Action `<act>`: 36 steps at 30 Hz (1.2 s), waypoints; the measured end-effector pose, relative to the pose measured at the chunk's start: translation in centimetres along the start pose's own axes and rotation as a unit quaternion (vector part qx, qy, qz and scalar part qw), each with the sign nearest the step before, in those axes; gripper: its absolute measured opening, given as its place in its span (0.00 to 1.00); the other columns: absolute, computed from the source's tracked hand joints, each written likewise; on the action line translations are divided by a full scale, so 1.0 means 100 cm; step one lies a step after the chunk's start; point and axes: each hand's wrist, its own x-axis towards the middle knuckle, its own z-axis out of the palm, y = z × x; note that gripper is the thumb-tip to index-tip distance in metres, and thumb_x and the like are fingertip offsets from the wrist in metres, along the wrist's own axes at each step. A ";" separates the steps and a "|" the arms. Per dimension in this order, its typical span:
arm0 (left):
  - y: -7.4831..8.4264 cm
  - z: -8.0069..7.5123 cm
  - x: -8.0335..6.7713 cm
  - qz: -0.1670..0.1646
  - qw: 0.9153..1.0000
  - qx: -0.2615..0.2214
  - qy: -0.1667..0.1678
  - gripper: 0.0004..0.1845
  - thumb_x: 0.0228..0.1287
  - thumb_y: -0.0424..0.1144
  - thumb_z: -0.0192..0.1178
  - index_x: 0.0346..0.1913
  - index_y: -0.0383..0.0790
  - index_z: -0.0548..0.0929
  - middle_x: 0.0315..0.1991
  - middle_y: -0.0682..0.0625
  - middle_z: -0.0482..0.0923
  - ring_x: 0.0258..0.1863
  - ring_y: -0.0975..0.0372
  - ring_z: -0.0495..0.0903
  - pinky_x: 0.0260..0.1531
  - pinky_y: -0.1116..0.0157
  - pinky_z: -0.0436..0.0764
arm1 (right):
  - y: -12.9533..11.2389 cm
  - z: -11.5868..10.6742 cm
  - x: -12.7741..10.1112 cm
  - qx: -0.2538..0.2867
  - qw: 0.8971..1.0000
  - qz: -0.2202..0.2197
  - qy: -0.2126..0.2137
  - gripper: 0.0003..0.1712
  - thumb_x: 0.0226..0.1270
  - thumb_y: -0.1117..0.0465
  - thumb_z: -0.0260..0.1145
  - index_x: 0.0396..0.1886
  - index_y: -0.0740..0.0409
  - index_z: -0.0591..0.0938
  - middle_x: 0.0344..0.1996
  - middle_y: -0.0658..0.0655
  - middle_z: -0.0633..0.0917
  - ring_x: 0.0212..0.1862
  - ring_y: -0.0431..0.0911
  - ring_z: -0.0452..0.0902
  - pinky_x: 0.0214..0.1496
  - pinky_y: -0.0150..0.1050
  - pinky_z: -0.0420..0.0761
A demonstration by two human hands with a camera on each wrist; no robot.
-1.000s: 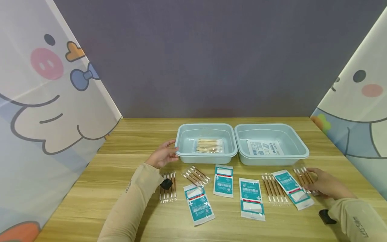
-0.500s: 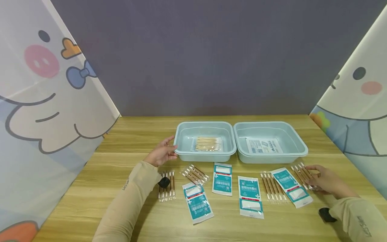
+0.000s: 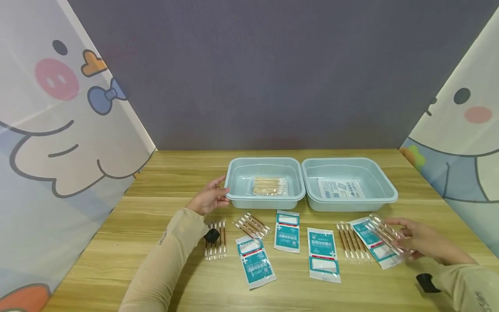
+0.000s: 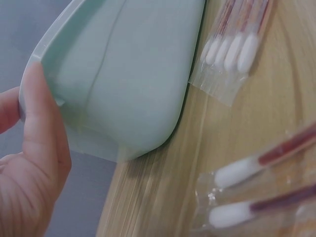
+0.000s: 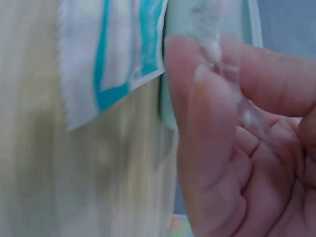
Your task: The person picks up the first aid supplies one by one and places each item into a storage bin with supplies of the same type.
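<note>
In the head view my left hand holds the left edge of a pale blue plastic basin. The left wrist view has thumb and finger pinching its rim. On the right, my right hand pinches a clear packet of brown-stemmed cotton swabs by its near end, over a teal-and-white dressing packet. The right wrist view is blurred, with the clear wrapper between thumb and fingers. Beside that dressing lies another brown swab packet.
The left basin contains a packet of pale wooden swabs. A second basin beside it holds a white printed packet. More brown swab packets and teal dressing packets lie along the table's front.
My right hand has lifted the brown swab packet off the table and shifted it left, over the dressing packet. The left hand stays at the basin's rim.
</note>
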 end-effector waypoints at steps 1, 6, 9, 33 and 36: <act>0.000 0.000 0.000 0.000 1.000 0.000 0.002 0.35 0.73 0.25 0.45 0.76 0.39 0.44 0.27 0.49 0.74 0.20 0.67 0.75 0.25 0.73 0.83 | -0.002 0.000 0.000 -0.005 1.000 -0.006 -0.003 0.38 0.68 0.69 0.60 0.43 0.07 0.66 0.32 0.55 0.76 0.27 0.41 0.74 0.24 0.35 0.81; -0.001 0.000 0.000 0.002 1.000 -0.002 0.006 0.35 0.73 0.25 0.45 0.76 0.39 0.43 0.27 0.49 0.74 0.20 0.66 0.75 0.25 0.73 0.83 | -0.013 0.004 0.002 -0.009 1.000 -0.020 -0.017 0.34 0.69 0.66 0.60 0.47 0.10 0.68 0.35 0.56 0.76 0.30 0.41 0.74 0.26 0.38 0.82; -0.002 0.000 0.001 0.001 1.000 -0.007 0.008 0.35 0.73 0.25 0.44 0.76 0.39 0.43 0.28 0.48 0.73 0.20 0.66 0.75 0.25 0.73 0.83 | -0.017 0.007 0.004 0.004 1.000 -0.022 -0.018 0.32 0.70 0.65 0.60 0.48 0.12 0.70 0.36 0.55 0.76 0.30 0.41 0.73 0.26 0.38 0.82; 0.003 0.003 -0.004 -0.004 0.999 -0.039 0.007 0.35 0.73 0.25 0.44 0.77 0.44 0.43 0.26 0.48 0.72 0.20 0.66 0.74 0.24 0.73 0.83 | -0.052 0.028 0.027 0.050 0.991 -0.089 0.087 0.30 0.68 0.70 0.60 0.51 0.24 0.74 0.32 0.51 0.83 0.32 0.40 0.79 0.27 0.37 0.83; 0.001 0.005 -0.003 -0.005 0.999 -0.036 0.013 0.35 0.73 0.25 0.44 0.77 0.44 0.45 0.27 0.48 0.72 0.20 0.65 0.74 0.24 0.73 0.83 | -0.054 0.030 0.029 0.053 0.988 -0.104 0.097 0.30 0.68 0.71 0.59 0.50 0.24 0.75 0.32 0.51 0.83 0.32 0.40 0.80 0.27 0.37 0.84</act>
